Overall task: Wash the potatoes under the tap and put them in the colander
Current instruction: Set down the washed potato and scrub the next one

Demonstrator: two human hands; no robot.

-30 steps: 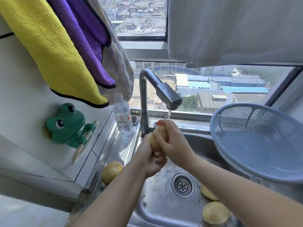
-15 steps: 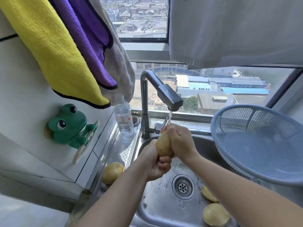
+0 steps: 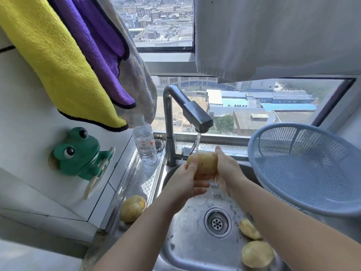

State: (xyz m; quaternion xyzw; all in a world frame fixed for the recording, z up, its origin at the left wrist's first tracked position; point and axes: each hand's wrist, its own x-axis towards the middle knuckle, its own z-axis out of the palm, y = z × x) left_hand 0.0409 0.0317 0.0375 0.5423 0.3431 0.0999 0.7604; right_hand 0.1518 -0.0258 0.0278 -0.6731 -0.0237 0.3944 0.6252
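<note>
Fingers [image 3: 198, 189]: your left hand [image 3: 185, 180] is grasping the held potato [image 3: 203, 162], thumb on its near left end, the other fingers curled underneath.
Right hand [image 3: 228, 169]: wraps the same potato's right end, palm against it, one fingertip showing above it at the back.
Position: held potato lies sideways between both your hands, above the sink [image 3: 185, 247], right under the tap [image 3: 195, 114] spout.
Water [image 3: 198, 141]: running; the thin stream lands on top of the potato and drips fall below your hands.
Colander [image 3: 283, 141]: blue plastic mesh, tilted toward you, on the right of the sink beyond your right forearm.
In basin: far potato [image 3: 249, 228] sits right of the drain [image 3: 217, 222], partly behind your right forearm; near potato [image 3: 257, 254] lies closer to you, near the first.
Ledge: counter potato [image 3: 132, 208] on the steel strip left of the basin.
Tap base: clear water bottle [image 3: 145, 145] upright just to its left.
Wall: green frog holder [image 3: 78, 153]; yellow cloth [image 3: 58, 65], purple cloth [image 3: 97, 45] and grey cloth [image 3: 140, 85] hang above it.
Top right: white towel [image 3: 273, 36] hangs across the window.
</note>
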